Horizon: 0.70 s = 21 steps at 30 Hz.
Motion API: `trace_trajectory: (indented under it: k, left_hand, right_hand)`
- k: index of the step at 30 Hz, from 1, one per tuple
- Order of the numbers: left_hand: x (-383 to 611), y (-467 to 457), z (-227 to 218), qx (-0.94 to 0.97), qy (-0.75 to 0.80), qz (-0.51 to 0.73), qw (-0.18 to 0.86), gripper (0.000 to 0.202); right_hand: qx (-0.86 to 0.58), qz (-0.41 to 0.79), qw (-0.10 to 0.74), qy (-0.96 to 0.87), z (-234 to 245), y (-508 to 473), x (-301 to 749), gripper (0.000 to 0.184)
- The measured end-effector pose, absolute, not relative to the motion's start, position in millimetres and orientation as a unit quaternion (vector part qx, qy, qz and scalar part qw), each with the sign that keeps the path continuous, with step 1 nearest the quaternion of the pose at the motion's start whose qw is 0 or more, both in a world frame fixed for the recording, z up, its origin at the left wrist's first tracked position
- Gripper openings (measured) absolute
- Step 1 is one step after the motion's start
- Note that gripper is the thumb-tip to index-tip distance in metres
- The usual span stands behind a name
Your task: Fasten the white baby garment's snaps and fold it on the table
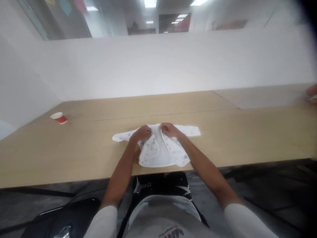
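A small white baby shirt [162, 155] with a scattered print lies spread on the wooden table, its front parted down the middle. Its sleeves stretch out to both sides. My left hand [144, 132] is closed on the left front edge near the collar. Opposite it, my right hand [169, 130] has its fingers closed on the right front edge, also close to the collar. The plain inner back of the shirt shows between the two hands. The fingertips are partly hidden by the curled hands.
A red and white paper cup [59, 117] stands tilted-looking at the left of the table [81, 148]. Behind the table rises a white wall [153, 66] with a window above. Another person's hand [312, 91] is at the far right edge. A black chair [61, 218] is at lower left.
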<state>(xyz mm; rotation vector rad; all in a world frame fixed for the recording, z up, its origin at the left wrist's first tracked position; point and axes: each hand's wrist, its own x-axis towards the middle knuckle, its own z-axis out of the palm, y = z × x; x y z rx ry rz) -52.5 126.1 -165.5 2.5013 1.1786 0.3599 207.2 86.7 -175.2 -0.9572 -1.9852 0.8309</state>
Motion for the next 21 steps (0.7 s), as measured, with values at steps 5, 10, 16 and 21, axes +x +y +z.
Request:
trace_trajectory:
  k: [5, 10, 16, 21]
  left_hand:
    - [-55.2, 126.9, -163.5, 0.897, 0.374, 0.141, 0.187, 0.015]
    - [-42.5, 115.1, -152.4, 0.882, 0.332, 0.274, 0.193, 0.024]
    - [-17.1, 99.0, -155.8, 0.899, 0.294, 0.219, 0.238, 0.020]
    - [-10.8, 99.0, -165.8, 0.898, 0.300, 0.220, 0.233, 0.017]
  right_hand:
    - [-0.358, 0.326, 0.361, -0.797, -177.7, 88.2, 207.2, 0.023]
    - [-0.349, 0.286, 0.435, -0.779, -181.1, 90.1, 202.1, 0.025]
    - [-0.365, 0.277, 0.408, -0.789, -188.7, 91.7, 194.2, 0.021]
    - [-0.372, 0.215, 0.390, -0.814, -190.7, 92.7, 195.8, 0.023]
